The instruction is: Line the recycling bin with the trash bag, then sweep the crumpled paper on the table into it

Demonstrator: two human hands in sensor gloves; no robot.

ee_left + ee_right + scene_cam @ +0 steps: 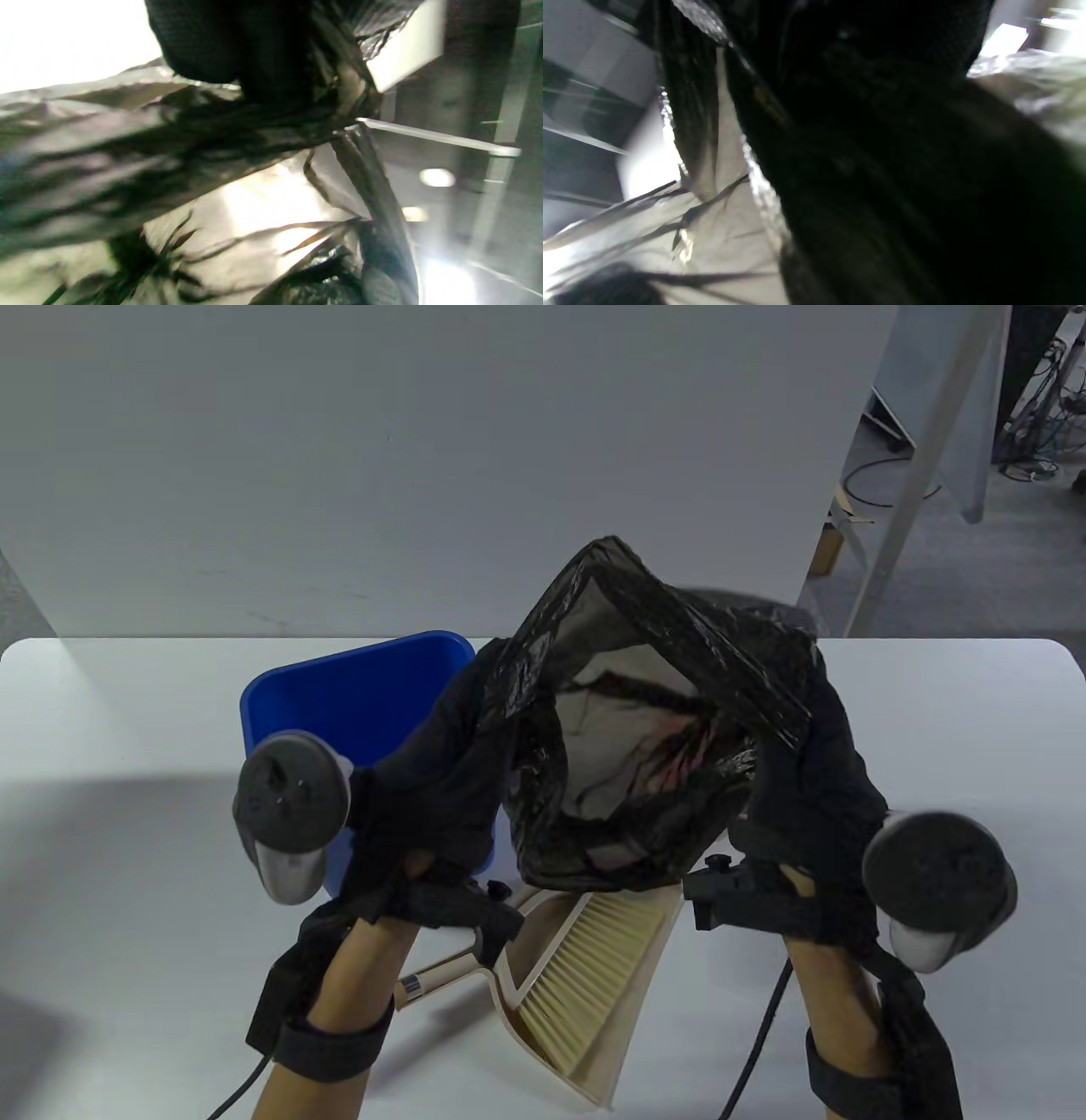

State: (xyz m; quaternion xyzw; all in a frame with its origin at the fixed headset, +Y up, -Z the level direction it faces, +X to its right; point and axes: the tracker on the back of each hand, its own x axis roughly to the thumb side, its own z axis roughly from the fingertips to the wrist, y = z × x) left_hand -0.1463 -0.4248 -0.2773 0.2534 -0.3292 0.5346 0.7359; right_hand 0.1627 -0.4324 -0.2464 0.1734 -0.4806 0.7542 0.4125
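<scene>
A black trash bag point(645, 661) hangs in the air over the middle of the table, its mouth spread wide toward the camera. My left hand point(462, 746) grips the bag's left rim and my right hand point(806, 755) grips its right rim. The blue recycling bin point(339, 704) stands on the table behind my left hand, partly hidden by it. Through the thin plastic something pale and crumpled shows, too unclear to name. In the left wrist view the bag point(127, 140) fills the frame under my gloved fingers point(229, 46). The right wrist view shows dark bag film point(882, 178) up close.
A cream dustpan point(628, 1035) with a hand brush point(585, 976) lying in it sits near the table's front edge, below the bag. The white table point(933, 729) ends at a grey wall behind. Metal frame legs and cables stand at the far right.
</scene>
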